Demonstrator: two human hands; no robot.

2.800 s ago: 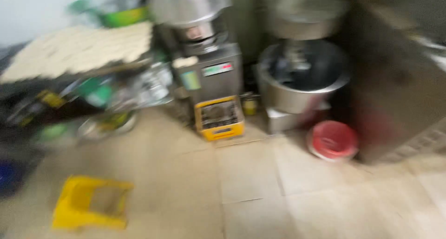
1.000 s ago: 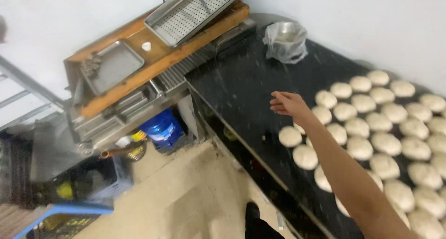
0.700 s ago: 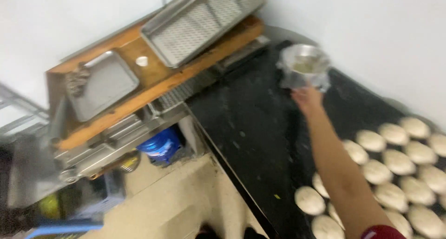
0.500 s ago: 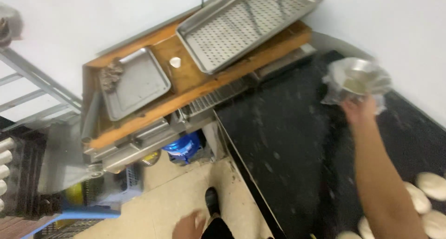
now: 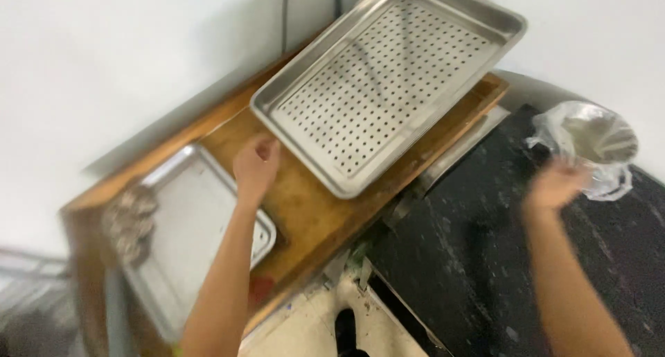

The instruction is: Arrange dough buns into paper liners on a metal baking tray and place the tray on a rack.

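My left hand (image 5: pixel 255 167) reaches onto a wooden board (image 5: pixel 315 215), fingers curled down in the gap between two metal trays. It covers the spot where a small round white thing lay, so I cannot see whether it grips anything. My right hand (image 5: pixel 554 185) is blurred and hovers over the black worktop (image 5: pixel 485 260), just left of a steel bowl (image 5: pixel 599 142) lined with a clear plastic bag, with nothing in it.
A large perforated steel tray (image 5: pixel 388 86) lies tilted across the board's far end. A smaller flat tray (image 5: pixel 187 225) carries a grey crumpled lump (image 5: pixel 128 215) at its left. A white wall runs behind. My shoe (image 5: pixel 344 327) shows on the floor below.
The view swung from the floor to the worktop and then left, past the dough rounds. My right hand drew back from the bowl. My left arm came up onto the wooden board.
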